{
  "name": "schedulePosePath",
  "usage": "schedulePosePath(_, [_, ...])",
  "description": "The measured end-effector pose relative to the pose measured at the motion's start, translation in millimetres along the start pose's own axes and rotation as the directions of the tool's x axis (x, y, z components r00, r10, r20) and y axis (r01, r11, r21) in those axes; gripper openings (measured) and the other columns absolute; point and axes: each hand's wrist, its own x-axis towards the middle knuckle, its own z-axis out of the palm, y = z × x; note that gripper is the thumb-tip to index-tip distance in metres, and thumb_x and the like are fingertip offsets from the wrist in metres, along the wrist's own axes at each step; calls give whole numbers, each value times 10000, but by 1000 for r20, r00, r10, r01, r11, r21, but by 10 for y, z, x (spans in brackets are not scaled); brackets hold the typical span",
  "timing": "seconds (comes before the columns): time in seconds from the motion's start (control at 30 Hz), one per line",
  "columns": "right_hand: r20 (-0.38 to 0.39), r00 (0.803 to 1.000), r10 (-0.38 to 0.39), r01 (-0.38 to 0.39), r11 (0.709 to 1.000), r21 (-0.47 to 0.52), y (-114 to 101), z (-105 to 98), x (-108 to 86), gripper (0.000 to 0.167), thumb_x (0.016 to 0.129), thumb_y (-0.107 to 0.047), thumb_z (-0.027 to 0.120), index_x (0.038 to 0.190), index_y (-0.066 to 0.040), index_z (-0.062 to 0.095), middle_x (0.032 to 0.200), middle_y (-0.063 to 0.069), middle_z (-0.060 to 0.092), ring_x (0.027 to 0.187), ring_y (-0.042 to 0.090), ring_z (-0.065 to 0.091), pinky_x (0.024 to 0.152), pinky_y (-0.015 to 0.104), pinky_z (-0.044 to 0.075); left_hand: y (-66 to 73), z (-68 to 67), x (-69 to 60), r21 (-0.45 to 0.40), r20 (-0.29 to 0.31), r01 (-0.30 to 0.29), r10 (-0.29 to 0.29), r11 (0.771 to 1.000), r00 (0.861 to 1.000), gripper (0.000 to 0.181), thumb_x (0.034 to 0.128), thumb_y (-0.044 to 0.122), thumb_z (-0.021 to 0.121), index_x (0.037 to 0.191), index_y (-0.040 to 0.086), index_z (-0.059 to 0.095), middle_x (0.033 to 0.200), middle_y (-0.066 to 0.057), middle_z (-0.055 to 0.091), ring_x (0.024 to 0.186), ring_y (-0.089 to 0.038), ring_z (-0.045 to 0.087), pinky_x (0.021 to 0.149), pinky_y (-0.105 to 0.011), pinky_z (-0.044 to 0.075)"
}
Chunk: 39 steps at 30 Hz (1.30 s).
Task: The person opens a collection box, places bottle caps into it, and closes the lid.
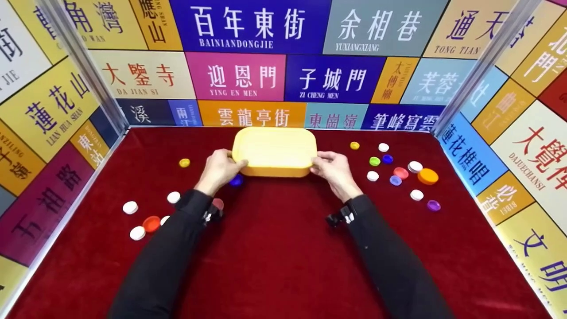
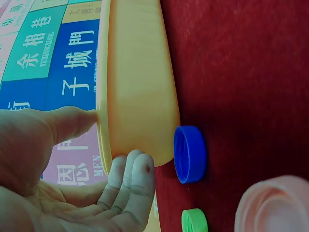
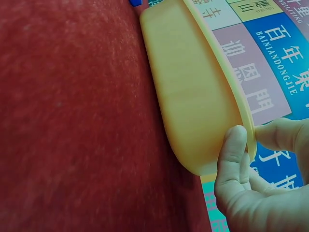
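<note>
At the back of the red cloth sits a yellow rectangular plastic tub (image 1: 274, 171) with rounded corners; I cannot tell from here whether anything lies in it. My left hand (image 1: 220, 170) grips its left end, thumb on the rim and fingers curled against the side. On the opposite end, my right hand (image 1: 333, 173) pinches the rim between thumb and fingers. Close under the left hand lies a blue bottle cap (image 2: 190, 153), right beside the tub's base. A green cap (image 2: 194, 221) and a pink cap (image 2: 275, 205) are nearer that wrist.
Several loose caps are scattered on both sides, among them a red cap (image 1: 151, 224) and white cap (image 1: 130, 207) on the left, an orange cap (image 1: 428, 176) and purple cap (image 1: 433, 205) on the right. Printed panels (image 1: 248, 26) wall in the back and sides.
</note>
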Motion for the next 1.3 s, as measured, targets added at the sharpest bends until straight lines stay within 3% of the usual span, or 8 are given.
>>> schedulePosePath(0.23, [11, 1000, 3, -3, 1000, -10, -2, -145, -108, 512, 1085, -9, 726, 1542, 160, 570, 1040, 61, 734, 803, 101, 753, 812, 201, 673, 40, 68, -113, -8, 30, -3, 3, 1000, 1000, 534, 1062, 380, 826, 1384, -40, 754, 1113, -154, 842, 959, -229, 726, 810, -284, 523])
schedulePosePath(0.6, [42, 998, 36, -35, 999, -38, 43, -361, -321, 532, 1099, -19, 721, 1560, 162, 525, 1043, 52, 737, 839, 99, 765, 840, 207, 679, 72, 152, -329, 17, 31, -35, 34, 999, 999, 564, 1051, 388, 838, 1405, -40, 741, 1194, -173, 859, 1182, -321, 769, 1075, -461, 604])
schedulePosePath(0.7, [51, 998, 41, -38, 998, -49, 52, -412, -387, 517, 1108, -27, 712, 1550, 164, 525, 1027, 43, 735, 827, 99, 761, 836, 210, 681, 63, 173, -388, -15, 45, -27, 27, 1000, 999, 587, 1045, 382, 843, 1430, -45, 725, 1187, -166, 858, 1133, -298, 774, 1019, -404, 603])
schedulePosePath(0.97, [89, 993, 72, -67, 996, -57, 47, -503, -542, 553, 1101, -18, 722, 1577, 145, 491, 982, 38, 740, 787, 114, 754, 793, 208, 671, 20, 159, -541, -149, 93, -18, 32, 989, 995, 631, 1036, 325, 878, 1469, -80, 662, 978, -97, 819, 748, -121, 707, 683, -218, 514])
schedulePosePath(1.3, [162, 985, 52, -27, 988, -153, 56, -644, -736, 682, 1094, -26, 728, 1711, 49, 447, 929, -5, 761, 777, 123, 750, 761, 219, 655, 40, 123, -708, -204, 183, 11, 27, 979, 983, 753, 1028, 297, 896, 1587, -87, 567, 939, -52, 752, 697, -92, 670, 648, -189, 523])
